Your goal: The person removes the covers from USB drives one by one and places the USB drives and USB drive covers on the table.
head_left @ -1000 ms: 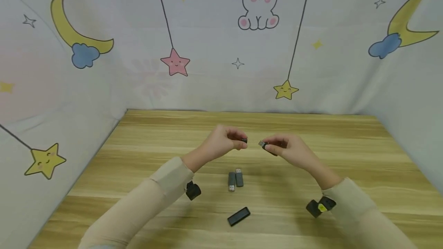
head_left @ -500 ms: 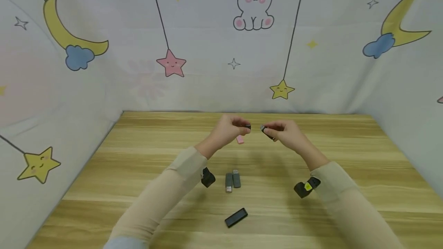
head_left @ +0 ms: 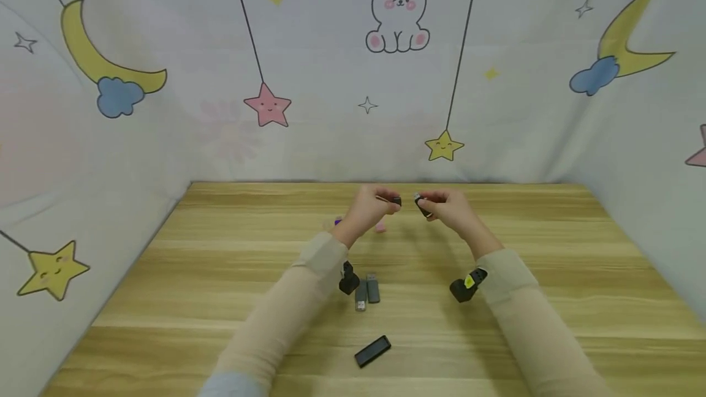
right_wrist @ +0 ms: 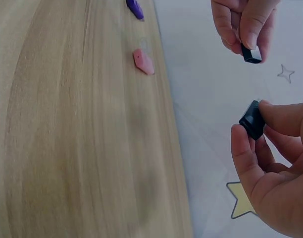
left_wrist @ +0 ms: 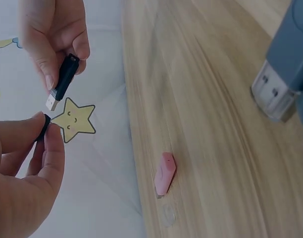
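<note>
Above the far part of the table, my left hand (head_left: 371, 206) pinches a small black cap (right_wrist: 251, 54) between thumb and fingers. Facing it, my right hand (head_left: 453, 206) holds a black USB flash drive (left_wrist: 66, 77), its bare metal plug pointing toward the cap. A short gap separates plug and cap in the left wrist view. Two grey USB flash drives (head_left: 373, 290) lie side by side on the table nearer the body, their plugs at opposite ends.
A pink flash drive (left_wrist: 165, 173) lies near the table's back edge, with a purple one (right_wrist: 135, 9) farther left. Closer to the front is a flat black rectangular piece (head_left: 372, 351). A printed cloth (head_left: 331, 152) hangs behind the wooden table (head_left: 220, 262).
Both hands have moved farther over the table with the cap and the flash drive, which are somewhat closer together. The pink and purple pieces have come into sight beside my left arm.
</note>
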The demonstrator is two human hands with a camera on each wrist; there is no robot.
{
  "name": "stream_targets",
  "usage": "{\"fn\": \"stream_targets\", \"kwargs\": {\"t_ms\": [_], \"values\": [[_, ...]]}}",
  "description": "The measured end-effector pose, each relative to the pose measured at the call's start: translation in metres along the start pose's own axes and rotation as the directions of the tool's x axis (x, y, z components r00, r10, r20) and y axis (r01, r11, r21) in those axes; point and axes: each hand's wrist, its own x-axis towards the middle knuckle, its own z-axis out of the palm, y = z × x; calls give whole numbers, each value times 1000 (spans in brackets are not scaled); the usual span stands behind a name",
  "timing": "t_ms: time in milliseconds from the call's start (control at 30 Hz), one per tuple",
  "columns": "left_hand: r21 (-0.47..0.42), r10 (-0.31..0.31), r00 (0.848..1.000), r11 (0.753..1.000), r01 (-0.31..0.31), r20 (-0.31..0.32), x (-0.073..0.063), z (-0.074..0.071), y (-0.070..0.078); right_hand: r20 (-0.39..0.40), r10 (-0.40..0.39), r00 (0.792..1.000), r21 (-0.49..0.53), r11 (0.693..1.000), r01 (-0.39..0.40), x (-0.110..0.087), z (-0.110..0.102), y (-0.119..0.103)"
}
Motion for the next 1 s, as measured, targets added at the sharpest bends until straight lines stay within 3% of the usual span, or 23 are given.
{"fn": "stream_targets", "kwargs": {"t_ms": [267,467,733,1000], "values": [[36,-19,999,999,20,-28,18,9,-13,-10,21,1000,14,1000,-21,15,6,13],[75,-55,998,996,58,-44,27,12,-21,-39,79,996,22,997,-78,23,9,21],[87,-134,991,987,133,10,40,18,-30,-55,152,987,6,988,-152,29,11,28],[227,-156,986,964,140,56,48,25,-38,-30,187,982,-8,982,-187,29,18,30]]}}
